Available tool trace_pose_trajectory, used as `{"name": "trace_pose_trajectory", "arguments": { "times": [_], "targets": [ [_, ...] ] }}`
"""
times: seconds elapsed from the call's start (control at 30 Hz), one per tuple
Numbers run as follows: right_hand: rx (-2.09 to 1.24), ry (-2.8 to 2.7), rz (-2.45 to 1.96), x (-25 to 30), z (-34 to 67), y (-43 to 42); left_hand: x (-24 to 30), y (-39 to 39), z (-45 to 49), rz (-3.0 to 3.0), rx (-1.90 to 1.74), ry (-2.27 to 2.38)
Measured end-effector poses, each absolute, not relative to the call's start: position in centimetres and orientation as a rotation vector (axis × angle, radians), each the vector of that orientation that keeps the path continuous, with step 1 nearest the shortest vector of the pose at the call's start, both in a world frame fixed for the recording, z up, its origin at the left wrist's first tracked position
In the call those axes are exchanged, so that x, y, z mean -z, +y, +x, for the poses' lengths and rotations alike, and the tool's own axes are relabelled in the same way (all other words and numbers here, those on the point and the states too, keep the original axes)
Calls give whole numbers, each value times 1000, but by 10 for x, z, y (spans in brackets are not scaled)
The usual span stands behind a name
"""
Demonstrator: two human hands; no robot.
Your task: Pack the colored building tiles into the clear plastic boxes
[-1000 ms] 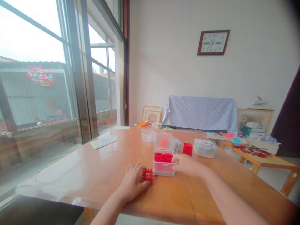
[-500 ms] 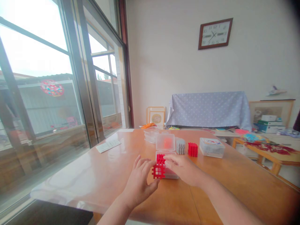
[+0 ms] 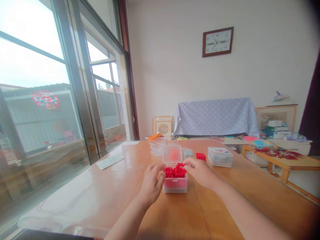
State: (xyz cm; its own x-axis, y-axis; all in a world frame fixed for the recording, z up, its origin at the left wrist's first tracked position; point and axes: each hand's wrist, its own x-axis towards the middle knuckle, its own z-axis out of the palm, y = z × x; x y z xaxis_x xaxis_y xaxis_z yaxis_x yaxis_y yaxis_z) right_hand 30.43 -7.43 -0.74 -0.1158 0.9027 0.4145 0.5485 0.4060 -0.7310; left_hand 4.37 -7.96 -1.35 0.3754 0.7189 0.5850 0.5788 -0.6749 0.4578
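Observation:
A small clear plastic box stands on the table in front of me, its hinged lid raised behind it. Red notched interlocking blocks fill it to the rim. My left hand is at the box's left side, thumb and fingers closed on the edge of a red block. From the right, my right hand pinches a tilted red block at the top of the pile. Its fingertips partly cover that block.
Behind my right hand are a red block stack and a grey stack. A lidded clear box stands farther right. Stacked clear containers are at the back, and a printed sheet lies left. Glass windows border the table's left side.
The red block in my left hand has moved from in front of the box down to its left rim. My right hand stays at the pile. The view has shifted slightly.

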Motion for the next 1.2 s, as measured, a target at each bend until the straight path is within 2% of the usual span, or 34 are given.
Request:
{"name": "trace_pose_trajectory", "arguments": {
  "times": [0.53, 0.97, 1.2],
  "targets": [
    [-271, -1965, -1368, 4, 301, -71, -5, -58, 62, 2648, -788, 1261],
    [-335, -2064, -1506, 4, 295, -73, -4, -57, 66, 2637, -825, 1338],
    [-153, -2214, -1407, 0, 292, -75, -5, -57, 66, 2619, -773, 1341]
  ]
}}
